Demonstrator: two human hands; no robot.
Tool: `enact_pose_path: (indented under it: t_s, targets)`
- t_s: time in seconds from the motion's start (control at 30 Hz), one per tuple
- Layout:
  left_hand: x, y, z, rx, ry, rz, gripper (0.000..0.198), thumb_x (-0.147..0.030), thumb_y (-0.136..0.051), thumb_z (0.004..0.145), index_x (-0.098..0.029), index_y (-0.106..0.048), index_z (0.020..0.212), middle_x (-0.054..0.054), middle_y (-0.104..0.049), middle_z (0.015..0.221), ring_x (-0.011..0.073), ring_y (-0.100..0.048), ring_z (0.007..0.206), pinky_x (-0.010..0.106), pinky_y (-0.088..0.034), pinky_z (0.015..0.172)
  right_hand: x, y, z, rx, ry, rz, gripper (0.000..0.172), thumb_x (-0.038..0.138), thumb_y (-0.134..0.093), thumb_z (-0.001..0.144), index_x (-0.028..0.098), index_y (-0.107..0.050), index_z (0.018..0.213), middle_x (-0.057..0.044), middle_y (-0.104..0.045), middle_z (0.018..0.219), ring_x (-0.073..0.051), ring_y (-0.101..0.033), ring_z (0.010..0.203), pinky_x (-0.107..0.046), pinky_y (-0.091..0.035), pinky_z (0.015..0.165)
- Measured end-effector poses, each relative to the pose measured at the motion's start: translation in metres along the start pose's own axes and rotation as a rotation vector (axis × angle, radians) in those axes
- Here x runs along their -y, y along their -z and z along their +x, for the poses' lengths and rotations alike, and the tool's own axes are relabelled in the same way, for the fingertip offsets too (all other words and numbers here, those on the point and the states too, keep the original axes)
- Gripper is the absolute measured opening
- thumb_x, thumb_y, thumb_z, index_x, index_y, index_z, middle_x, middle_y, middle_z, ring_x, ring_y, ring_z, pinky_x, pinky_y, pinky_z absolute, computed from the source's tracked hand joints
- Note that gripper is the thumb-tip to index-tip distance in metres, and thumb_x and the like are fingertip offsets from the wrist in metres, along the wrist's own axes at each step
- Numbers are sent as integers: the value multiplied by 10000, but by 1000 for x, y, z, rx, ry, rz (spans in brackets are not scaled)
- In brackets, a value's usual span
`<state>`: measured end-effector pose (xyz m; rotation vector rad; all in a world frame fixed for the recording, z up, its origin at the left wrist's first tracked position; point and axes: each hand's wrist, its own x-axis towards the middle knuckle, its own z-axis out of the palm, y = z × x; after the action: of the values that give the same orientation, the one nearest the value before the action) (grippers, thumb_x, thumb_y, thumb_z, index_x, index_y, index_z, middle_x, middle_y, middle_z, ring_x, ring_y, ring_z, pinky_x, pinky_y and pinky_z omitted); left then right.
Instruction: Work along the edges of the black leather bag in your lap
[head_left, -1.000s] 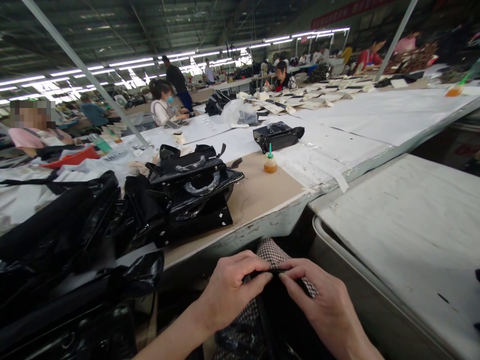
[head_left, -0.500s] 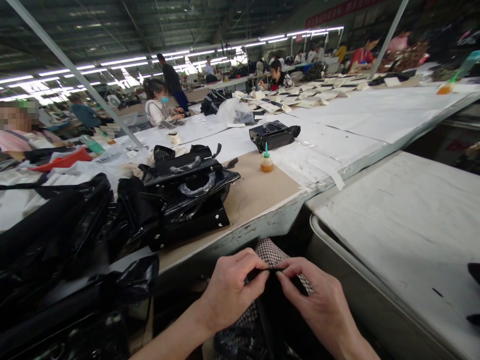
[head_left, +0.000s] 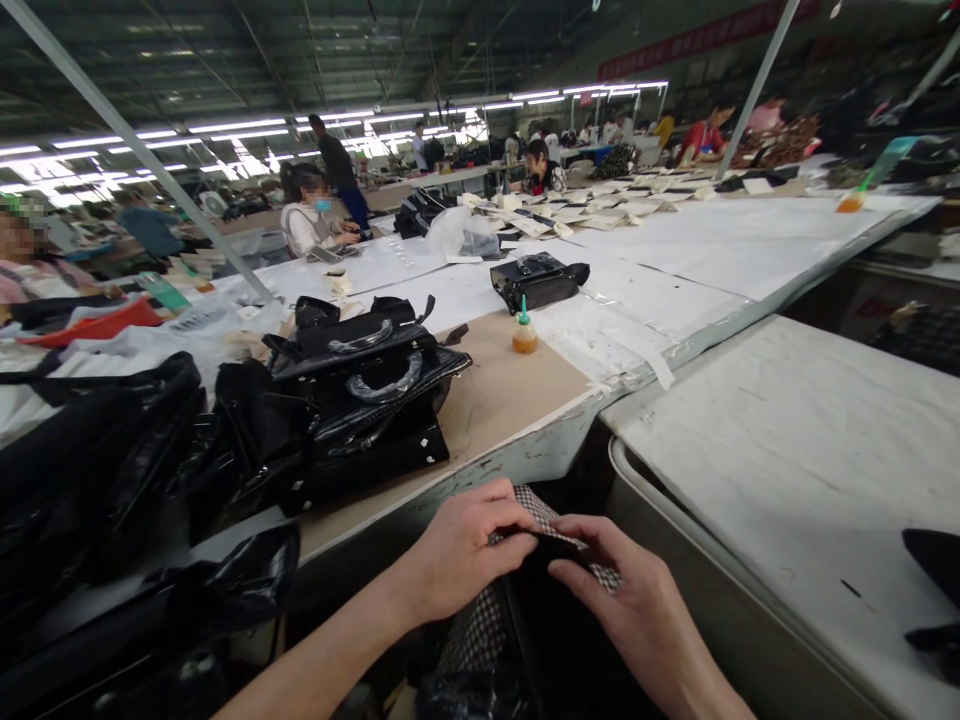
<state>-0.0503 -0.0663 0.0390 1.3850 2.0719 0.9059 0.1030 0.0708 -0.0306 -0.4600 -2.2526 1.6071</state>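
In the lower middle, my left hand (head_left: 469,545) pinches the upper edge of a black fabric piece (head_left: 555,635) between thumb and fingertips. My right hand (head_left: 630,585) grips the same edge a little to the right, its thumb in front and fingers behind. Most of this black piece hangs in deep shadow, so its full shape is hidden. Black-and-white checked cloth (head_left: 534,505) shows behind and below the fingers; I cannot tell whether it belongs to the piece. Shiny black material (head_left: 472,690) lies below my left hand.
Stacked black handbags (head_left: 360,390) with wrapped handles lie on the table at left. A glue bottle (head_left: 525,335) stands beyond them, near another black bag (head_left: 536,280). A pale-topped surface (head_left: 810,450) is at right. Several people work farther back.
My right fingers have parted slightly from the thumb and the black edge now slants down to the right. My left hand keeps its pinch. The view has shifted a little.
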Motion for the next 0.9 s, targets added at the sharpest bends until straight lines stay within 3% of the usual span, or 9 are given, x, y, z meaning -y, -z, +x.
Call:
enact_pose_path:
  t_s: [0.13, 0.3, 0.6, 0.73, 0.9]
  targets:
    - [5, 2, 3, 17, -2, -136, 140, -124, -567, 857, -191, -689, 874, -5, -620, 936, 133, -568, 840, 218, -422, 780, -2, 3, 0, 2, -7, 11, 194, 357, -610, 913, 263, -683, 1066, -9, -717, 1061, -209, -663, 990, -290, -490, 898]
    - [6, 8, 9, 134, 77, -135, 210, -175, -518, 904, -216, -706, 986, -44, -653, 801, 121, -550, 724, 201, -401, 684, 2, 7, 10, 40, -26, 84, 180, 339, -605, 923, 293, -713, 1059, 23, -717, 1026, -180, -665, 975, -238, -491, 875]
    - [10, 18, 26, 202, 86, -182, 208, -192, -541, 896, -195, -706, 1023, -41, -671, 825, 112, -557, 720, 194, -408, 688, 0, 17, 26, 114, -12, 153, 202, 293, -587, 930, 258, -721, 1077, -20, -669, 1009, -189, -638, 953, -260, -495, 821]
    - [7, 12, 22, 130, 90, -138, 153, -176, -584, 880, -203, -712, 959, -52, -660, 761, 104, -554, 669, 189, -410, 639, 1, 15, 23, 81, 3, 150, 175, 306, -586, 933, 261, -716, 1041, -13, -656, 983, -178, -634, 925, -253, -485, 802]
    - [4, -1, 12, -140, -96, 7, 191, -118, -687, 830, -213, -694, 997, -10, -697, 972, 140, -642, 895, 209, -476, 841, 1, 7, 17, 13, 63, 114, 151, 312, -569, 950, 262, -693, 1022, -14, -640, 996, -163, -628, 902, -232, -488, 779]
